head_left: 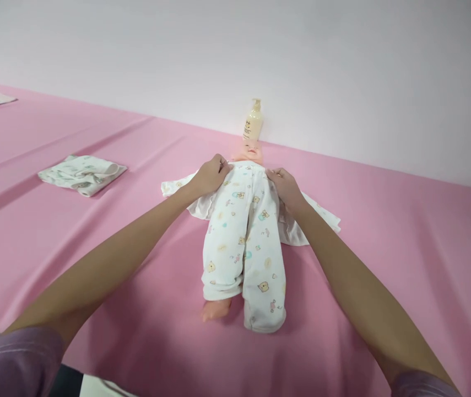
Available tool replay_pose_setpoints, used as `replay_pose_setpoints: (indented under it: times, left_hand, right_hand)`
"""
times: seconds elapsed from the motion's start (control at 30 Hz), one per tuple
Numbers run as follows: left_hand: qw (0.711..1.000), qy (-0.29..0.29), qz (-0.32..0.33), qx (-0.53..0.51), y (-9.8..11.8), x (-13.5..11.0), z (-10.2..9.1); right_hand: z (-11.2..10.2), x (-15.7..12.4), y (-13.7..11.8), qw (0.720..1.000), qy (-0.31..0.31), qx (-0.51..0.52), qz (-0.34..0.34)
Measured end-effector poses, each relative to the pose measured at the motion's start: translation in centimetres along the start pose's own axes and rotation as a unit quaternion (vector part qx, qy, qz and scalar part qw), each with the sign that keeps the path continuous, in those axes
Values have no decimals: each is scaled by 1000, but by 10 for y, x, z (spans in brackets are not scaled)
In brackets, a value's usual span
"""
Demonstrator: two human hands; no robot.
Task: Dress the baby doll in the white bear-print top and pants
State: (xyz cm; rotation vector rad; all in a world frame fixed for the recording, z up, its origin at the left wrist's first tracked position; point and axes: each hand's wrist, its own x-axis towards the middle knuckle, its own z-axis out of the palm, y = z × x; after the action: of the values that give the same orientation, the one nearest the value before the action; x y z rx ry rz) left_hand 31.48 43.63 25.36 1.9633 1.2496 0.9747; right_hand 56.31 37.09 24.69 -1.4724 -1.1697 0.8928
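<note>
Purple sleeves [16, 361] covered the upper arms at the bottom edge, and two bare forearms reached forward from them. A wide pink surface [404, 231] filled almost all the view and ended at a pale wall [342, 55].

In the middle of the surface a doll [251, 150] lay on its back, with the head toward the wall. White trousers [241, 242] with small printed bears covered the doll from waist to feet. One bare foot [216, 310] came out of one leg, and the other leg end hid its foot. A white open garment [320, 218] was spread flat under the body and showed on both sides.

A folded printed cloth [82, 173] lay well apart, on the person's left. A cream pump bottle [253, 121] stood upright against the wall, just behind the doll's head.

The left hand [209, 176] rested on one side of the waistband, and its fingers [221, 162] were closed and pinching the cloth. The right hand [285, 188] was on the other side of the waist, and its fingers [271, 174] were curled tight on the band.
</note>
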Motion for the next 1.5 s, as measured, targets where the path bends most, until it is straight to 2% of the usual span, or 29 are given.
replay_pose_setpoints:
  times: [0.17,0.27,0.37,0.43,0.5,0.53,0.63,0.7,0.8,0.87,0.93,1.1,1.17,1.33,1.4,1.5]
  left_hand:
    - [996,9,69,52,-4,-10,4]
    - [993,19,88,71,-7,-9,6]
    - [983,49,131,117,-5,-9,6]
    - [975,69,154,142,0,-18,2]
    - [972,75,163,149,8,-40,-6]
    - [972,71,167,147,13,-56,-11]
    - [972,35,182,142,28,-120,-27]
    - [973,-8,182,142,35,-168,-35]
    - [974,-64,153,154,39,-232,-42]
    - [971,-89,140,174,39,-261,-41]
    - [967,-102,138,190,37,-278,-38]
    - [967,-72,146,195,29,-286,-25]
    - [973,-59,140,173,28,-284,-21]
    - [983,-24,125,130,39,-295,-23]
    - [978,-21,141,150,45,-305,-28]
    - [963,-32,166,210,51,-321,-35]
  right_hand:
    - [1,-21,7,990,35,-110,-76]
    - [4,-21,10,982,54,-154,-97]
    - [4,-19,7,958,104,-216,-157]
    - [-1,-30,0,936,131,-253,-208]
    - [-9,-59,-12,917,118,-278,-262]
    - [-13,-79,-20,910,89,-286,-288]
    - [-21,-158,-38,884,-40,-308,-351]
    - [-20,-211,-44,866,-121,-323,-362]
    - [-9,-265,-39,838,-137,-383,-364]
    - [2,-280,-31,821,-115,-433,-354]
    - [13,-282,-24,805,-83,-477,-343]
    - [31,-274,-9,752,-49,-546,-366]
    - [35,-275,-5,764,-39,-530,-366]
    - [34,-288,-4,822,-32,-432,-370]
    - [29,-295,-6,830,-46,-399,-388]
    - [15,-300,-8,822,-80,-378,-417]
